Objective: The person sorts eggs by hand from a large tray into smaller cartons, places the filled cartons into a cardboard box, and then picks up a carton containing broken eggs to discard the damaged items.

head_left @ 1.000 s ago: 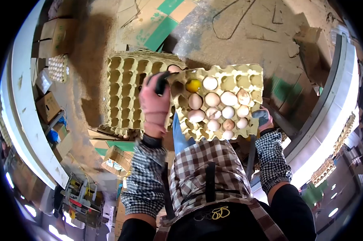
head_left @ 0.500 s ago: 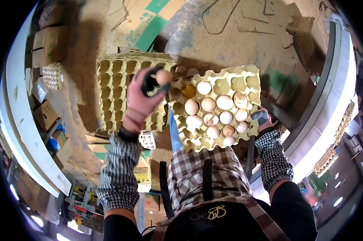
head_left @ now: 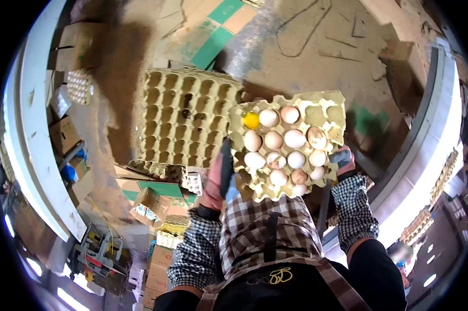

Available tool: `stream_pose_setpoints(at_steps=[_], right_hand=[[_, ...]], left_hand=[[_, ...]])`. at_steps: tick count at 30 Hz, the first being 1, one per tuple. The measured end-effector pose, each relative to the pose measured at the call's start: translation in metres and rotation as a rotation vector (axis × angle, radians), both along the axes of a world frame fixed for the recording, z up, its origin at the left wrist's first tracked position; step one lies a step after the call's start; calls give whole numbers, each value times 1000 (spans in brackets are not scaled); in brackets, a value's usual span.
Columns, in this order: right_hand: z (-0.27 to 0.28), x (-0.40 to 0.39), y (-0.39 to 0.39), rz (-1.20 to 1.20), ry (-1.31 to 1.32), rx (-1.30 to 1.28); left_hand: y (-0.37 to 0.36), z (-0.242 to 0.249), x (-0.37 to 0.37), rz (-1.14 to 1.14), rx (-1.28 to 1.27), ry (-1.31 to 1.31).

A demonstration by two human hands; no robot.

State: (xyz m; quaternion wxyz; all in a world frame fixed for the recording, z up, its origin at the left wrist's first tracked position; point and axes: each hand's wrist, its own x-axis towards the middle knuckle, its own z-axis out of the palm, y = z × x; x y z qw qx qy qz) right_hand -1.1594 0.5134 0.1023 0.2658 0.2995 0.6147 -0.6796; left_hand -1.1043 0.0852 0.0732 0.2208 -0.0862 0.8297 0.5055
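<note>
A pulp egg tray sits in front of my body, with several whole and cracked eggs and a broken yolk in its far left cup. My left hand, in a pink and black glove, is closed at the tray's left edge, its fingers partly hidden. At the right edge my right hand, gloved alike, grips the tray. A brown egg lies in the far row, right of a paler egg. Left of the held tray stands a stack of trays whose top one holds no eggs.
Flattened cardboard lies beyond the stack. An open carton and yellow trays are at the lower left. White rails curve along both sides. A person is partly visible at the lower right.
The brown egg has gone from my left hand into the tray's far row. My left hand has come down and back to the tray's left edge. The view has shifted slightly.
</note>
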Motion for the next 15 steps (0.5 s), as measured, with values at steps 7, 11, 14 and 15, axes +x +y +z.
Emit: stream_pose_setpoints(at_steps=[7, 11, 14, 15], right_hand=[[36, -46, -69, -50, -127, -433], [33, -92, -126, 304, -83, -436], [49, -157, -217, 608, -17, -533], [36, -167, -240, 607, 23, -582]], left_hand=[[-10, 97, -34, 761, 535, -294], [-25, 89, 2, 1096, 350, -41], [-34, 81, 16, 1197, 217, 51], [-34, 71, 21, 1297, 288, 80]])
